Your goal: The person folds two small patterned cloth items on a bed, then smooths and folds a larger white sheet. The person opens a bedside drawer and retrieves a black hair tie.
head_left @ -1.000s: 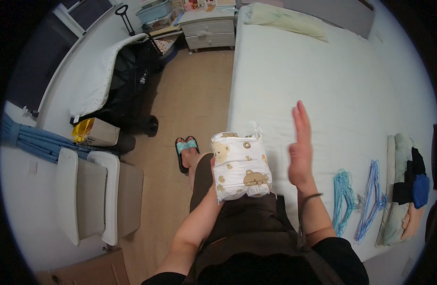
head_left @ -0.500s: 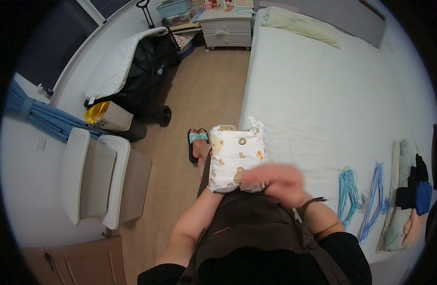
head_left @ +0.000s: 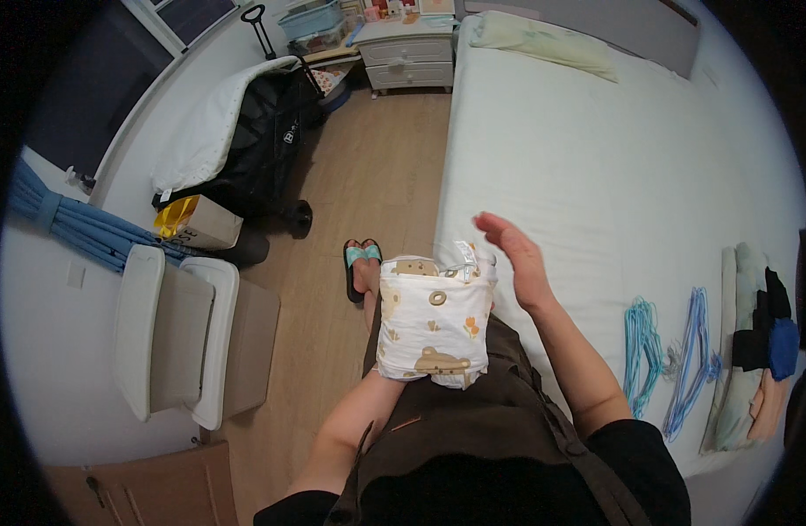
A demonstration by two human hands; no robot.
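Observation:
A folded white cloth [head_left: 412,337] with brown bears, orange flowers and a ring-shaped print forms a thick square bundle in front of my lap. My left hand [head_left: 390,387] supports it from below, and the bundle hides most of its fingers. A white label-like tab [head_left: 462,255] sticks up at its far right corner. My right hand [head_left: 515,252] is held just right of the bundle, apart from it, with fingers stretched out and nothing in it. A dark brown apron [head_left: 464,421] covers my lap.
A white-sheeted bed [head_left: 587,175] lies to the right, bearing blue hangers [head_left: 686,368], turquoise hangers [head_left: 641,351] and rolled or folded clothes [head_left: 743,386]. Left stand lidded bins [head_left: 245,351], a paper bag [head_left: 212,224] and a black wagon [head_left: 267,131]. A nightstand [head_left: 407,61] stands at the back.
My right hand has lifted off the bundle's near right part and moved up to its right side. The bundle has come slightly nearer to me, still on my left hand.

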